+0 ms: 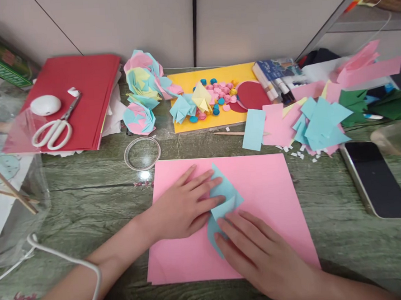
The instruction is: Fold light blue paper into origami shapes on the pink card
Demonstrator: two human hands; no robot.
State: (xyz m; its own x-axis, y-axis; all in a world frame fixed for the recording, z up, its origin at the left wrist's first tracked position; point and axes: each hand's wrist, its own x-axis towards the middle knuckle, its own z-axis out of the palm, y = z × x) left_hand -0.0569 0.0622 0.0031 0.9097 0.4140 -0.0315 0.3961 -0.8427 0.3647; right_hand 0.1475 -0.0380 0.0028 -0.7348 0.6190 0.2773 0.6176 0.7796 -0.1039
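A light-blue piece of paper (225, 184) lies folded on a stack of pink sheets (267, 186). A raised or folded flap crosses its middle. My left hand (181, 205) is flat, fingers spread, its fingertips on the blue paper's left edge. From the lower right my right hand (257, 250) reaches in with fingers stretched out, resting over the lower part of the blue paper and hiding some of it. Neither hand is wrapped round anything.
Scissors (58, 127) and a white case (45, 105) rest on red sheets (80, 76). Behind are a tape roll (126, 155), folded paper flowers (142, 79), a yellow sheet (188, 123) with small paper pieces, and blue cut paper (324, 120). A phone (375, 180) lies right, a white cable (66, 257) left.
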